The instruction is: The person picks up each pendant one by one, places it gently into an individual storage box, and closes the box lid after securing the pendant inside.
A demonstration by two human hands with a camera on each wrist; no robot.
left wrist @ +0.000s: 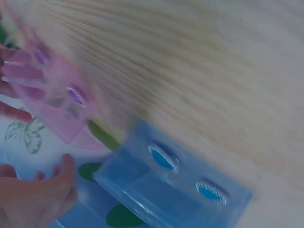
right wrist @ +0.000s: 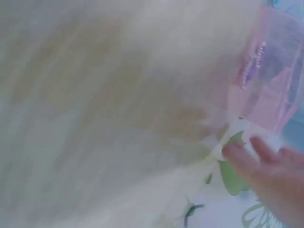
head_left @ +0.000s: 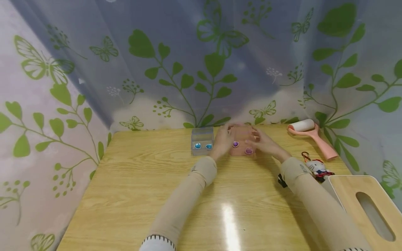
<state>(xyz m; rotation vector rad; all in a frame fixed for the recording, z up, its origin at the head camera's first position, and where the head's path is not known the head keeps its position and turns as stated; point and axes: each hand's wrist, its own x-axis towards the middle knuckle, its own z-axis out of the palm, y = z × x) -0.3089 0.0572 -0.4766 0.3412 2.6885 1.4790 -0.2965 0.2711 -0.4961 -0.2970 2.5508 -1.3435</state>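
A see-through pink box [head_left: 242, 134] with two purple gem-like ornaments stands at the back of the table, between both hands. My left hand [head_left: 222, 142] is at its left side; in the left wrist view the thumb and fingers of the left hand [left wrist: 40, 197] are apart from the pink box [left wrist: 57, 95]. On the box's other side is my right hand [head_left: 267, 143], its fingers [right wrist: 240, 159] loosely spread just beside the pink box [right wrist: 266, 71]. Left of the left hand stands a see-through bluish box [head_left: 202, 134] with two blue gem-like ornaments.
A pink-handled lint roller [head_left: 314, 134] lies at the back right. Nearer are a white cat-shaped plush charm [head_left: 317, 167] and a tissue box [head_left: 348, 184] with a wooden lid, beside the right forearm. A leaf-patterned curtain [head_left: 176, 69] borders the table [head_left: 132, 195].
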